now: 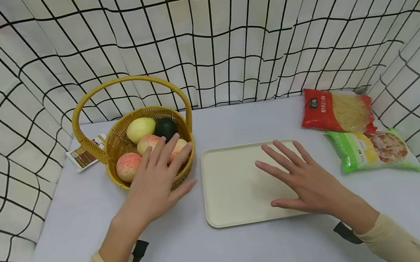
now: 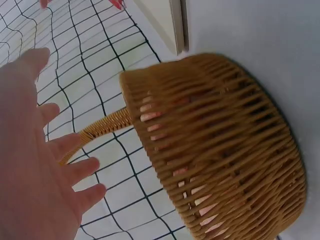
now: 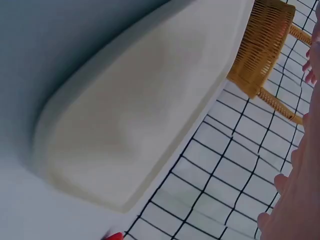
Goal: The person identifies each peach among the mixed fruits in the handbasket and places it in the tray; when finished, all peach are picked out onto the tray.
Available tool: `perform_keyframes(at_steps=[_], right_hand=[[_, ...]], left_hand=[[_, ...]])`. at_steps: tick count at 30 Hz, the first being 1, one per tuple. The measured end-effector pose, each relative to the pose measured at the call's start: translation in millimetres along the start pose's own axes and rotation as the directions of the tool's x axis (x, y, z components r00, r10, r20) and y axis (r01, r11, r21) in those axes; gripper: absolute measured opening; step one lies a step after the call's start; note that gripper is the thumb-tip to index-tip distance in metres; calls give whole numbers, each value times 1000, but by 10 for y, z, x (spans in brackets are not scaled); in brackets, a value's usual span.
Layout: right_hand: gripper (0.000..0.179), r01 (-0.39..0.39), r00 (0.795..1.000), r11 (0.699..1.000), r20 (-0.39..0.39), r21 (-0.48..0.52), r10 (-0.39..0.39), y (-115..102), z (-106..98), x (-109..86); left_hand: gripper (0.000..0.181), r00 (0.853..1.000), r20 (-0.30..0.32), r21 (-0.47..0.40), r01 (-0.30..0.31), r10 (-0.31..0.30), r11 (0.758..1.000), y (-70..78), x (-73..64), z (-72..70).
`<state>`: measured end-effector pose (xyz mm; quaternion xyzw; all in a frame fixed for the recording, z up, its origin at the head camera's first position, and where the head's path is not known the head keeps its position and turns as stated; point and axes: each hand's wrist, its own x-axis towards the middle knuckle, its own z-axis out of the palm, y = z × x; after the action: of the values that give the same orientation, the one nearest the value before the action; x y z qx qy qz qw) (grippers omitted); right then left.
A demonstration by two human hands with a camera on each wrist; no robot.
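Observation:
My left hand point(image 1: 152, 187), fingers spread and palm down, hovers over the front of a yellow wicker basket point(image 1: 115, 149) with a tall arched handle. Inside lie a yellow lemon point(image 1: 140, 129), a dark green avocado-like fruit point(image 1: 165, 129) and several pink-yellow peaches point(image 1: 128, 167), partly hidden by the fingers. In the left wrist view the hand's fingers show beside the basket wall point(image 2: 220, 145), holding nothing. Above the right part of a cream rectangular tray point(image 1: 236, 187) is my right hand point(image 1: 304, 182), fingers spread and empty; the right wrist view shows the bare tray surface point(image 3: 130, 110).
A red packet of yellowish dry food point(image 1: 336, 112) and a green-and-white food bag point(image 1: 376, 149) lie at the right. Behind the basket's left side is a small brown-and-white packet point(image 1: 86, 154). Black netting point(image 1: 194, 36) over white cloth encloses the white table point(image 1: 240, 260).

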<state>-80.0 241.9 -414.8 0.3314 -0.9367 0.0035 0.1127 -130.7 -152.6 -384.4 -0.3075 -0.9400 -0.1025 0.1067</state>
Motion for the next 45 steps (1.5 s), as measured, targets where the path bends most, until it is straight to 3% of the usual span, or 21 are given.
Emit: perform_keyframes(at_steps=[4, 10, 18, 32, 40, 45], right_hand=[[90, -99, 994, 994, 56, 44, 96, 115, 66, -187], [95, -238, 966, 968, 125, 81, 227, 300, 233, -444], [93, -320, 936, 943, 187, 96, 299, 403, 362, -627], [90, -354, 926, 928, 182, 118, 330, 382, 420, -776], [86, -393, 903, 911, 241, 127, 356, 369, 449, -866], [83, -393, 904, 910, 238, 130, 356, 357, 449, -925]], left_hand=[[70, 999, 38, -55, 38, -36, 998, -173, 89, -56], [66, 990, 128, -70, 71, -61, 995, -454, 215, -130], [76, 968, 236, -73, 105, -85, 992, -677, 356, -72], [85, 954, 293, -41, 72, -57, 997, -705, 507, 132], [88, 962, 271, -41, 20, -8, 999, -661, 634, 237], [88, 960, 280, -48, -11, 24, 999, -619, 732, 294]])
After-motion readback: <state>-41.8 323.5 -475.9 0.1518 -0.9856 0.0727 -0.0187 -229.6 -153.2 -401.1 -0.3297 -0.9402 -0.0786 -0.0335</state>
